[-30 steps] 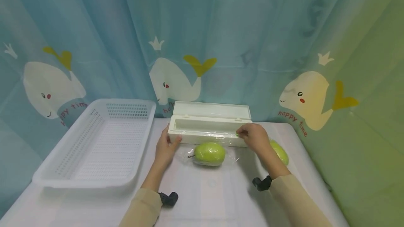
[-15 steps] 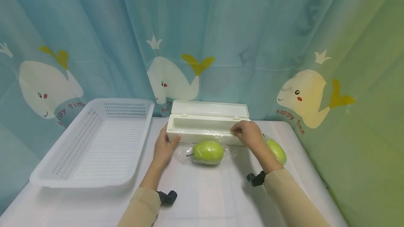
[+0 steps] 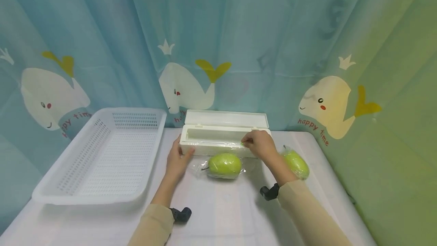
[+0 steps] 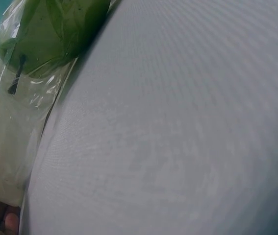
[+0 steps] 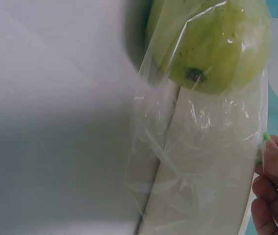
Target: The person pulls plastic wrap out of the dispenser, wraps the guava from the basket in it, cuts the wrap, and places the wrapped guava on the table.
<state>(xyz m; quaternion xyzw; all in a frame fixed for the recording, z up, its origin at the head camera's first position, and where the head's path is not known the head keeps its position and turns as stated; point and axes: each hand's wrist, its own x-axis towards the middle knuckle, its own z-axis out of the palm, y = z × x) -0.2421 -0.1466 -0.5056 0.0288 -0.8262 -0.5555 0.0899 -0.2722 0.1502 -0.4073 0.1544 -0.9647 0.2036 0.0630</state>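
A long white cling film dispenser box (image 3: pixel 208 150) lies at the back of the table with its lid raised. My left hand (image 3: pixel 178 159) grips its left end, thumb on the front wall. With thumb and fingertips my right hand (image 3: pixel 260 144) pinches a small green slide cutter (image 5: pixel 265 137) at the box's front edge, right of the middle. Clear cling film (image 5: pixel 197 147) hangs from that edge down the front. A green pear (image 3: pixel 225 164) lies before the box with film over it, its stem to the left. Inside the box, the film roll cannot be made out.
A second green pear (image 3: pixel 296 164) wrapped in film lies to the right, beside my right forearm. On the left stands a large white perforated basket (image 3: pixel 154 155). A blue and green curtain (image 3: pixel 239 41) with printed whales hangs behind the white-covered table (image 3: pixel 218 215).
My right hand has slid left along the box's front edge with the green slide cutter, uncovering more of the right-hand pear. The left hand has kept its hold on the box.
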